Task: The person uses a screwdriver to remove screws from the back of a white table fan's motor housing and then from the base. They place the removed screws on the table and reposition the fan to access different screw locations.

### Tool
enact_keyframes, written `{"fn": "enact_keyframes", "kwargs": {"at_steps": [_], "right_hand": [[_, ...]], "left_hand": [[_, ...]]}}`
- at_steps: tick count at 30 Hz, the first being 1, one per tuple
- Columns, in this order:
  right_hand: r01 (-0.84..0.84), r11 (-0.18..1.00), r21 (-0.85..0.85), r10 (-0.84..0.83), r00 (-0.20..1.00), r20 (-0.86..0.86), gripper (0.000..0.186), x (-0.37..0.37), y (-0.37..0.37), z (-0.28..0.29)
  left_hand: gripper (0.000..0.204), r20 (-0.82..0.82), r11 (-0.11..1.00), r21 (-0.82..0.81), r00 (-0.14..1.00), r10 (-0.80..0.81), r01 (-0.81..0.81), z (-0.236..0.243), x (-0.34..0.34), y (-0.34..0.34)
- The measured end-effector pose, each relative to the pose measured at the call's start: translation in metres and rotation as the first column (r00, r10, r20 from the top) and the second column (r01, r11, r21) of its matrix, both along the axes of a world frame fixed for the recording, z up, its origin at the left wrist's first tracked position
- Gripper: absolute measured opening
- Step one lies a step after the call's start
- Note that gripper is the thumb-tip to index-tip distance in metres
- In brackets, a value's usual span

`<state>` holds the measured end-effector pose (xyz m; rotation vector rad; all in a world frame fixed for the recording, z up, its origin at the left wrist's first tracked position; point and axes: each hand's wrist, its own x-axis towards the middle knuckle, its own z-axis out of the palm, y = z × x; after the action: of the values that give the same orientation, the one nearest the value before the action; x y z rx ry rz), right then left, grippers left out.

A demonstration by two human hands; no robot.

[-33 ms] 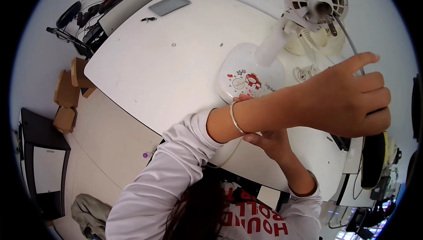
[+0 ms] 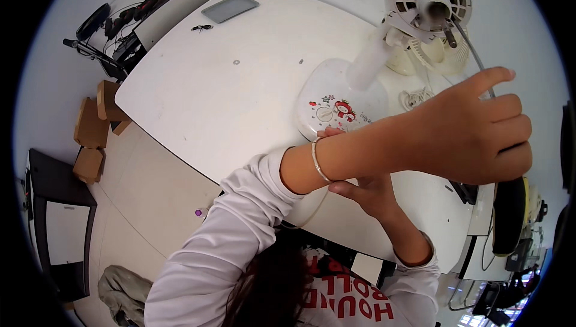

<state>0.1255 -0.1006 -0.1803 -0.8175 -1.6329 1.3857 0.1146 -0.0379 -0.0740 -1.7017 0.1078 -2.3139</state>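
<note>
My left hand (image 2: 480, 129) reaches across to the right, back uppermost, its index finger stretched out and the others curled; its thumb and whatever it might grip are hidden. Behind it a thin metal rod (image 2: 477, 57) runs down from the exposed fan motor housing (image 2: 414, 3). Beneath the left forearm my right hand (image 2: 372, 198) has its fingers and thumb round that forearm at the silver bracelet (image 2: 318, 160). The fan's white stand (image 2: 372, 63) rises from a base (image 2: 324, 114) printed with cartoon decoration.
The white table (image 2: 198, 87) holds a grey tray (image 2: 230, 8), a small cable (image 2: 202, 27), coiled white cord (image 2: 414, 99) and a cream fan part (image 2: 444, 57). Cardboard boxes (image 2: 90, 123) and a dark cabinet (image 2: 60, 171) are left; a yellow-black object (image 2: 509, 219) is right.
My left hand has shifted very slightly upward, most visibly at the index fingertip. My right hand stays around the left forearm.
</note>
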Motion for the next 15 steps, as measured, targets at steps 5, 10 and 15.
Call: {"fn": "enact_keyframes", "kwargs": {"at_steps": [5,10,15], "right_hand": [[0.029,0.988,0.153,-0.034,0.999,0.030,0.072,-0.007,0.003,-0.003],[0.025,0.974,0.225,-0.078,0.970,0.229,0.070,-0.006,0.005,0.001],[0.063,0.935,0.350,-0.220,0.876,0.428,0.070,0.001,-0.001,0.019]], "left_hand": [[0.020,-0.024,1.000,0.006,0.999,0.031,-0.031,0.004,-0.003,0.002],[0.018,-0.176,0.995,0.041,0.980,0.094,-0.089,-0.004,-0.010,0.003],[0.017,-0.310,0.999,0.039,0.950,0.047,-0.037,-0.011,-0.013,0.002]]}}
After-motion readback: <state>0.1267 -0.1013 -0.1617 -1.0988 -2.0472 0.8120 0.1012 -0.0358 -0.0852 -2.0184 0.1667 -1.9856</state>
